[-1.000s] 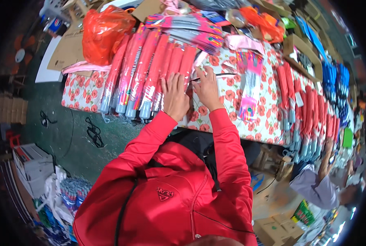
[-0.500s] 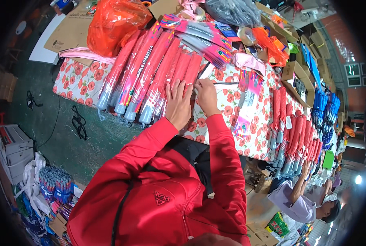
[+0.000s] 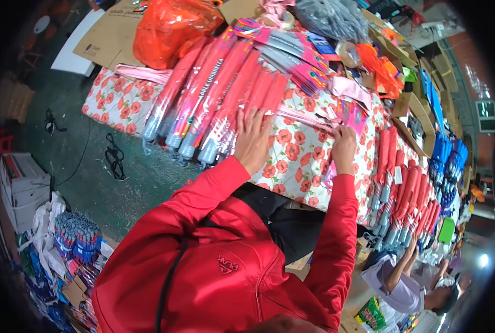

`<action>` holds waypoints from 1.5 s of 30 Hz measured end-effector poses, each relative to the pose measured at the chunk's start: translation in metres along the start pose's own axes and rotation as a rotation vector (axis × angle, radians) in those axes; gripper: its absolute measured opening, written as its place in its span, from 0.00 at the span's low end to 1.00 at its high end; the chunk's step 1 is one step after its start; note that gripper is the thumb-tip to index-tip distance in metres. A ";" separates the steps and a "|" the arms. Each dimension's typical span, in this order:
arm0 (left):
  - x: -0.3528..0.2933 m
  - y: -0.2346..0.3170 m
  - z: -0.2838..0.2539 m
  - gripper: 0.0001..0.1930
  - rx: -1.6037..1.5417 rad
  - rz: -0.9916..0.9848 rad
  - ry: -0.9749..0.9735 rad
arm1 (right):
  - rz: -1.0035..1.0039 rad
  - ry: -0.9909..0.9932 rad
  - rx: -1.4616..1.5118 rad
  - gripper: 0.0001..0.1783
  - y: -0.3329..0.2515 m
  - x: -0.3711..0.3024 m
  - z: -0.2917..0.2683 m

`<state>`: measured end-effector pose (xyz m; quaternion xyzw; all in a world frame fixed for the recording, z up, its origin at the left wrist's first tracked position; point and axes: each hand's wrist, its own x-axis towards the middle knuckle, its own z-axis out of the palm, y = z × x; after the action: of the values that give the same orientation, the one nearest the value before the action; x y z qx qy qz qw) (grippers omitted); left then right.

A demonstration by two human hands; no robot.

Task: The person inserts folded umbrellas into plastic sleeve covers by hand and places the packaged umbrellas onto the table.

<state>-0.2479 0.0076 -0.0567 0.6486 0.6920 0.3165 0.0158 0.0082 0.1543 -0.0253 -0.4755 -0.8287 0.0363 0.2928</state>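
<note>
1. Head view, change: half a second ago the right hand [image 3: 345,147] was bunched just beside the left hand [image 3: 253,139]; now it is well out to the right, and a pink strip [image 3: 306,116] spans the gap. The left hand remains at the row of red umbrellas [image 3: 211,91].
2. Head view, surface and room: the umbrellas, in clear wrapping, lie side by side on the left part of the poppy-patterned surface [image 3: 114,111], their grey ends toward the near edge. Behind them are an orange bag [image 3: 175,33] and pink-and-grey sleeves [image 3: 286,44]. More red umbrellas and blue umbrellas [image 3: 442,158] line the right side, near a person in a pale top [image 3: 403,286]. A black cord [image 3: 114,158] lies on the green floor [image 3: 75,166].
3. Head view, pose: both forearms reach forward in red sleeves. The left grip is spread, palm down, fingers resting on the rightmost umbrellas without closing round them. The right grip is bent at the knuckles, fingertips pinched together on the strip's right end.
</note>
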 end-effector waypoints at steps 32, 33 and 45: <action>-0.006 0.119 0.072 0.21 -0.364 0.341 -0.109 | 1.182 0.434 -0.452 0.21 0.038 -0.438 -0.094; -0.012 0.143 0.080 0.19 -0.412 0.362 -0.193 | 1.234 0.453 -0.467 0.21 0.048 -0.463 -0.097; -0.017 0.255 0.252 0.09 -0.050 0.410 -0.487 | 1.716 -0.171 -0.102 0.34 0.260 -0.496 -0.095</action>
<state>0.0904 0.0869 -0.1478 0.8305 0.5149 0.1657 0.1329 0.4436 -0.1265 -0.2589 -0.9452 -0.2031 0.2431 0.0792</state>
